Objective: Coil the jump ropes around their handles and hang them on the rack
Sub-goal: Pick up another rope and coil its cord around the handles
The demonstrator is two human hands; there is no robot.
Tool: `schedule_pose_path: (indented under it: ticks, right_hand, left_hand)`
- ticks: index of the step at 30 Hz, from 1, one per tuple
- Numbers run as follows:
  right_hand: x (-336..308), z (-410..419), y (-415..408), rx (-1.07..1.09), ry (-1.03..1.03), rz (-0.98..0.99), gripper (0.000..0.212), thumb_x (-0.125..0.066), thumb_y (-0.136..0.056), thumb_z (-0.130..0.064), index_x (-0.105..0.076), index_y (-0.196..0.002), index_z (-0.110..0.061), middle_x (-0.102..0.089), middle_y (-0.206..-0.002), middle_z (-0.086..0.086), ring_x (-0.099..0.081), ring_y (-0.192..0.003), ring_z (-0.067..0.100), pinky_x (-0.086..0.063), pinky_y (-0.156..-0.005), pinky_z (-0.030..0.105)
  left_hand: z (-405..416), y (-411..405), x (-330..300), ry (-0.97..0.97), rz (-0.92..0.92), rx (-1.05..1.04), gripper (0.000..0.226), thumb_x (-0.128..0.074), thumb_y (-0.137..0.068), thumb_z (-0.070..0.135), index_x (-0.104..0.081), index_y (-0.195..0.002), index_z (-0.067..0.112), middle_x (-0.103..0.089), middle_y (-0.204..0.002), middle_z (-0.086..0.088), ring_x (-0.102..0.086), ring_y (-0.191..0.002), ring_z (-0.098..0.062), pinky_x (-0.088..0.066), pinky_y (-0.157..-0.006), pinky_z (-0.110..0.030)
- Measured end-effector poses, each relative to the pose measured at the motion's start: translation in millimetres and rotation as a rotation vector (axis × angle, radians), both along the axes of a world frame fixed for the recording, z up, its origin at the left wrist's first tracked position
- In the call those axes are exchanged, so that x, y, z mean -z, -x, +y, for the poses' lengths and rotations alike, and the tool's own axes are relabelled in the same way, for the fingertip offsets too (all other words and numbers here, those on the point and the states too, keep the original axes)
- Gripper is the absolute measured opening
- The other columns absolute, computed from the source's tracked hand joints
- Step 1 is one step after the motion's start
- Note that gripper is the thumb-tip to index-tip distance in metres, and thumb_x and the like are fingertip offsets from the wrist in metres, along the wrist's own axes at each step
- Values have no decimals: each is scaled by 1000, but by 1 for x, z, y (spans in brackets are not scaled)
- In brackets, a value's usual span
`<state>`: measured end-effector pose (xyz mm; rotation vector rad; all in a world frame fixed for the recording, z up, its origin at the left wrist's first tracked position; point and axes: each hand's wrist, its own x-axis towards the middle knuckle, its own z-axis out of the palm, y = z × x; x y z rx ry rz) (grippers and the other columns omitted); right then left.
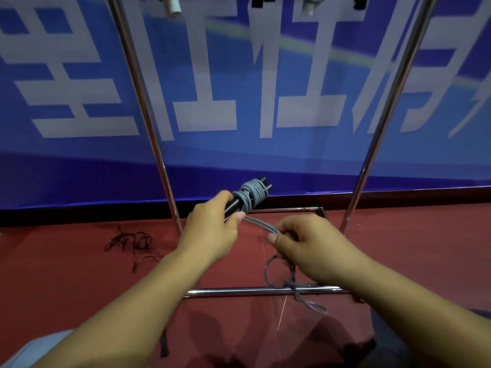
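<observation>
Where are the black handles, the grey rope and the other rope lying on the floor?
black handles (233, 204), head view, on the bare black part beside the left hand.
grey rope (252, 195), head view, on the coils wound round the handles.
dark rope on the floor (132, 243), head view, on the middle of its tangle.

Left hand (212, 229) grips paired black handles (240, 201) wound with grey jump rope (251, 195); right hand (305, 245) pinches the doubled free strand, whose slack hangs over the chrome rack (148, 112) base bar. A loose black rope (132, 244) lies on the red floor (79, 274).
</observation>
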<state>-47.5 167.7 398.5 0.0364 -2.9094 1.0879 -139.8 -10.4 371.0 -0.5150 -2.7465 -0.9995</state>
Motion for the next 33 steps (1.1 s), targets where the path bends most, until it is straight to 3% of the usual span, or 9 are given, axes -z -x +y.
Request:
schedule_pose_path:
  ticks: [4, 7, 12, 14, 16, 18, 26, 30, 33]
  right_hand:
    - [0, 1, -1, 8, 135, -82, 18, -62, -96, -29, -67, -83, -16, -70, -66, -2, -67, -62, 7, -58, -72, 39]
    - [-2, 0, -4, 10, 388, -181, 15, -59, -99, -20, -64, -90, -9, -69, -69, 2, -73, -73, 23, -56, -75, 53]
    - [-4, -5, -4, 93, 639, -284, 15, -52, -102, -12, -56, -89, -6, -48, -66, 7, -54, -50, 18, -50, -62, 42]
    - [-6, -4, -3, 112, 655, -308, 14, -50, -102, -11, -57, -91, -6, -42, -67, 7, -40, -47, 13, -40, -47, 30]
    - [-8, -2, -1, 121, 681, -325, 15, -50, -101, -10, -58, -89, -5, -40, -64, 4, -32, -45, 10, -28, -43, 24]
    - [-10, -2, 0, 134, 702, -335, 20, -52, -100, -11, -59, -81, -7, -40, -59, 1, -32, -43, 9, -26, -40, 22]
    - [-8, 12, 8, 237, 584, -223, 22, -65, -93, -17, -64, -73, -6, -42, -47, -5, -33, -45, 12, -27, -42, 23]
    - [-9, 14, 5, 213, 427, -153, 27, -69, -92, -25, -68, -72, -7, -45, -51, 0, -40, -39, 5, -32, -42, 14]
    - [-7, 16, 6, 173, 241, -66, 31, -69, -92, -32, -65, -73, -8, -44, -48, 0, -39, -35, 8, -34, -38, 17]
  left_hand:
    - [-2, 3, 2, 103, -6, -29, 24, -63, -93, 38, -56, -114, 28, -68, -94, -2, -62, -90, -31, -51, -76, -39]
    - [-2, 4, 2, 213, -30, -9, 20, -63, -94, 37, -55, -109, 26, -67, -96, -4, -62, -94, -34, -47, -75, -37]
    - [-2, -4, -1, 429, -144, 104, 27, -60, -96, 38, -56, -120, 27, -64, -118, -7, -61, -109, -35, -50, -86, -38]
    - [-1, -7, -1, 494, -166, 137, 19, -60, -95, 40, -57, -112, 30, -65, -114, -4, -62, -104, -32, -52, -85, -39]
    - [-1, -8, -2, 547, -190, 181, 11, -60, -95, 41, -53, -97, 32, -66, -106, -1, -63, -98, -30, -52, -80, -38]
    - [-1, -10, -4, 568, -230, 232, 11, -60, -95, 40, -53, -93, 32, -65, -101, 1, -62, -96, -29, -52, -79, -37]
    - [3, -20, 13, 521, -313, 231, 8, -60, -93, 39, -53, -93, 35, -63, -101, 1, -61, -96, -29, -53, -84, -40]
    - [8, -29, 13, 533, -365, 304, 15, -60, -94, 35, -48, -86, 35, -61, -98, 1, -60, -91, -27, -50, -77, -35]
    - [11, -39, 9, 561, -397, 391, 8, -61, -95, 36, -59, -103, 35, -64, -105, 1, -61, -98, -26, -50, -80, -33]
